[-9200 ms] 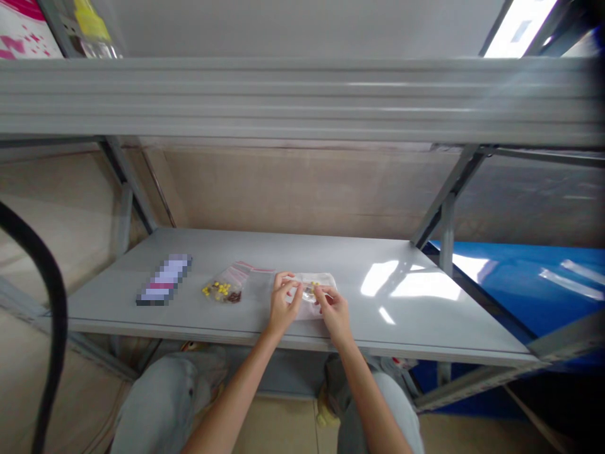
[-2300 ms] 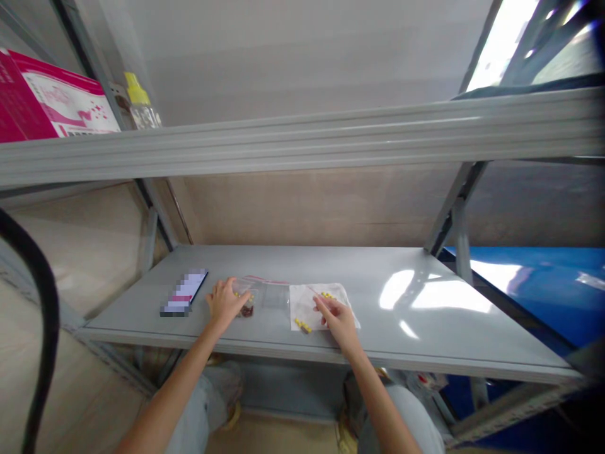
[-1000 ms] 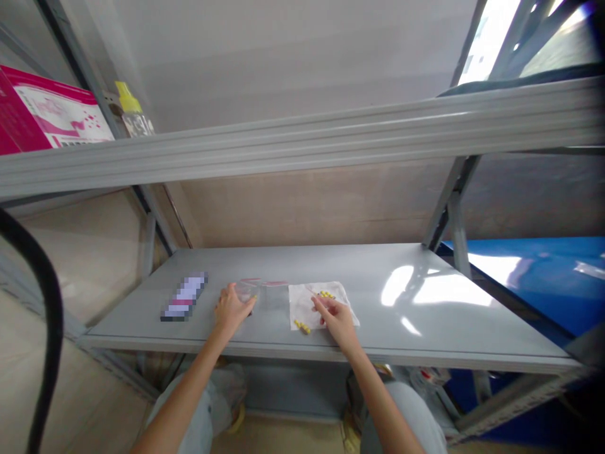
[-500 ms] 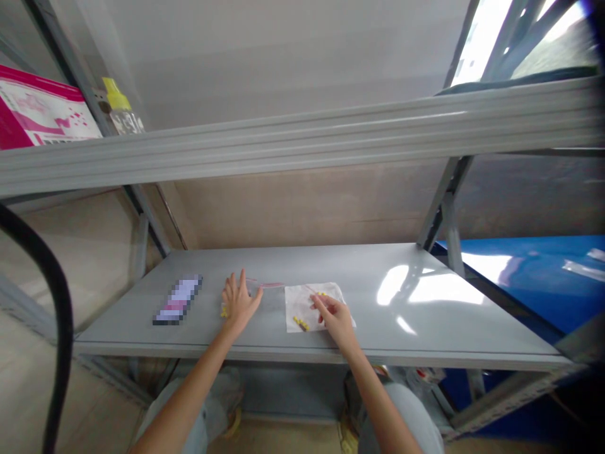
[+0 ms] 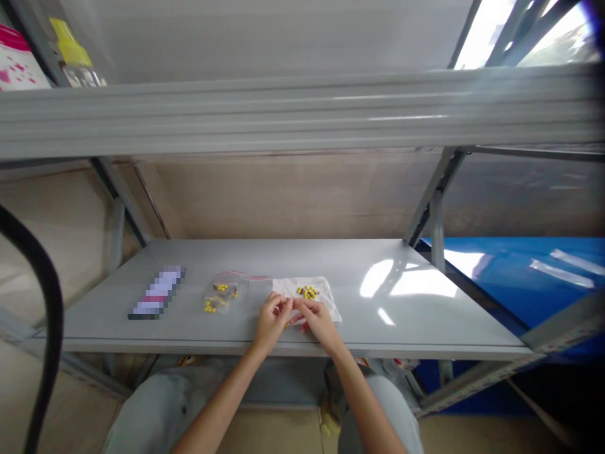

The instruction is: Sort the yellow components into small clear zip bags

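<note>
My left hand [image 5: 273, 318] and my right hand [image 5: 317, 320] meet over a white cloth or paper sheet [image 5: 332, 308], fingertips pinched together. Between them is what looks like a small clear zip bag, mostly covered by the fingers. A cluster of small yellow and dark pieces [image 5: 308, 292] lies on the sheet just beyond my right hand. A few more yellow pieces show partly below my fingers. To the left lie clear zip bags with yellow pieces inside [image 5: 217, 305], and a flat clear zip bag with a red strip [image 5: 259, 287] rests beside the sheet.
A phone [image 5: 157, 293] lies at the left of the grey shelf top [image 5: 189, 331]. Overhead, a shelf beam [image 5: 302, 116] crosses the view, with a yellow-capped bottle [image 5: 75, 57] above it. A black cable [image 5: 47, 302] hangs at the left; a blue surface [image 5: 520, 271] is at the right.
My left hand has left the zip bags on the left and moved right to meet my right hand. Its spread fingers are now pinched. The view has shifted slightly.
</note>
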Demonstrator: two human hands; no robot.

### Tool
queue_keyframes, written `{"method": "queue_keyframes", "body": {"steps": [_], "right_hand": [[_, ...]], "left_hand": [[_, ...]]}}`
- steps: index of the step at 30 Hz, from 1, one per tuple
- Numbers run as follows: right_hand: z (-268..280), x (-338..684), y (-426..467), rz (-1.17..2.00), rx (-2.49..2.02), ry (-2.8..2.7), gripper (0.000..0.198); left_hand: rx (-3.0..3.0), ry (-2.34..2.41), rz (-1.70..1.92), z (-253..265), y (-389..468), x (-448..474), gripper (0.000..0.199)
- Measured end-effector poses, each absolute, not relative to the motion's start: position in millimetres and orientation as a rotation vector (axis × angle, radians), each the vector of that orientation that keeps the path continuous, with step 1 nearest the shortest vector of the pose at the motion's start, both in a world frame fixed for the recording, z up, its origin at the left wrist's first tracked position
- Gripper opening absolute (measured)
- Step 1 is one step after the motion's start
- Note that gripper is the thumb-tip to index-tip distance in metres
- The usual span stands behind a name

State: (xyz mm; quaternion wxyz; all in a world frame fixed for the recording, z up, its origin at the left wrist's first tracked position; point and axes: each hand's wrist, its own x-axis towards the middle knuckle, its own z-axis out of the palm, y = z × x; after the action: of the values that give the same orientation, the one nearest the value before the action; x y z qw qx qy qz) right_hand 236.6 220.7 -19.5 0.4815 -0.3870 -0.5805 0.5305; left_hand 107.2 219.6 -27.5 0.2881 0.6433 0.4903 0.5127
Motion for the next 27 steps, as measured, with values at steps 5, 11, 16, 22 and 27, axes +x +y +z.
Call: {"method": "queue_keyframes", "body": {"steps": [5,11,16,22,27], "right_hand": [[-26.8,242.4,224.9,1.136,-1.106,-1.32,0.045],[-25.6,241.4,223.9,1.259,-1.07,-1.293,0.051],[-27.0,240.1,224.1,1.084,-1.12,-1.328,0.041],[-28.2,240.9,221.3,1.227,-1.167,-1.326,0.038],[-28.1,238.3,220.0,1.329,-1.075,-1.409,0.04]], "left_hand": [[1.762,1.3,1.315,-24.9,217.2,106.5,0.029],[1.728,1.305,1.361,-26.0,217.5,107.2,0.033],[1.693,1.316,1.467,-27.4,214.8,106.3,0.033],[1.677,1.358,1.526,-26.6,212.7,107.2,0.035],[1.622,1.451,1.571,-28.8,213.9,108.4,0.036]]}}
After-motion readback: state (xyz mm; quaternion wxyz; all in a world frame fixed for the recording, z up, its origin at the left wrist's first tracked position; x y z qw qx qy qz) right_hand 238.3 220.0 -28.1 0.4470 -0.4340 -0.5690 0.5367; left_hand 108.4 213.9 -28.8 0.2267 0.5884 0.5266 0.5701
